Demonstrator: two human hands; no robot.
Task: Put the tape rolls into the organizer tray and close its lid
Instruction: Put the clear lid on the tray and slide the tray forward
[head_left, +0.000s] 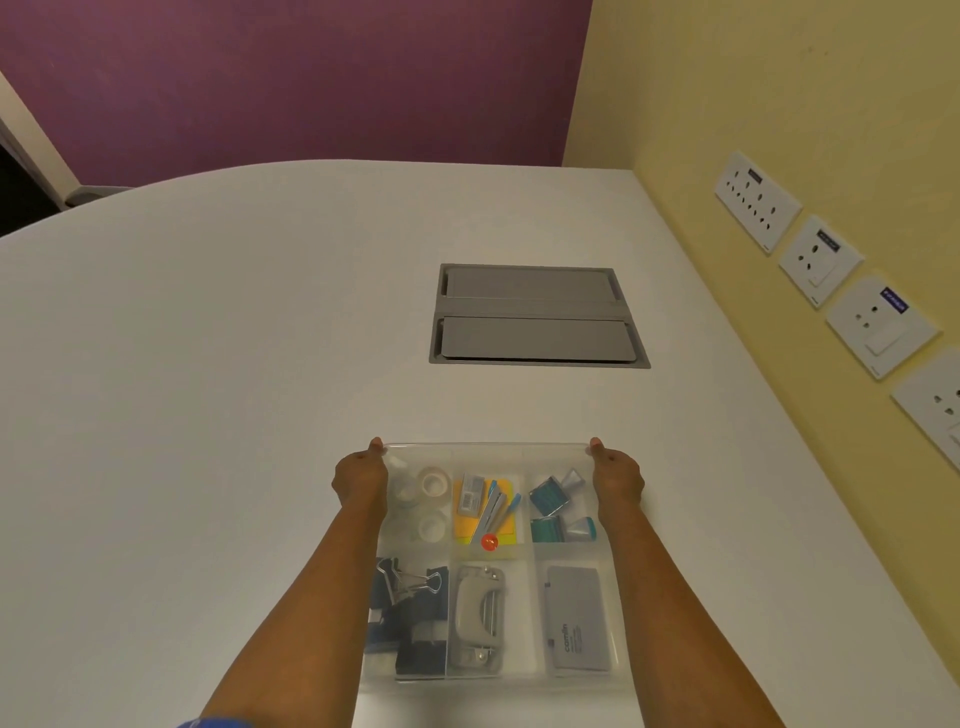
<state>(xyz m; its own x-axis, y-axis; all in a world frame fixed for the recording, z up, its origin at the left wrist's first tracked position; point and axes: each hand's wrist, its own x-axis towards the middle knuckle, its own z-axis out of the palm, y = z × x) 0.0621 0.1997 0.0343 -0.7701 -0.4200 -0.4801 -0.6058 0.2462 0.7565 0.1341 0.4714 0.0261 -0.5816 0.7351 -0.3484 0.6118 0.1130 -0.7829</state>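
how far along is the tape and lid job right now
Done: the tape rolls sit in the far left compartment of the organizer tray. In hand: the clear lid lies over the tray, with the left hand and right hand at its far corners. Left: whether the lid is pressed fully shut cannot be told from this view.

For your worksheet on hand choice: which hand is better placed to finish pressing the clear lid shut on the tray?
Neither clearly: the left hand and right hand grip opposite far corners of the clear plastic lid symmetrically.
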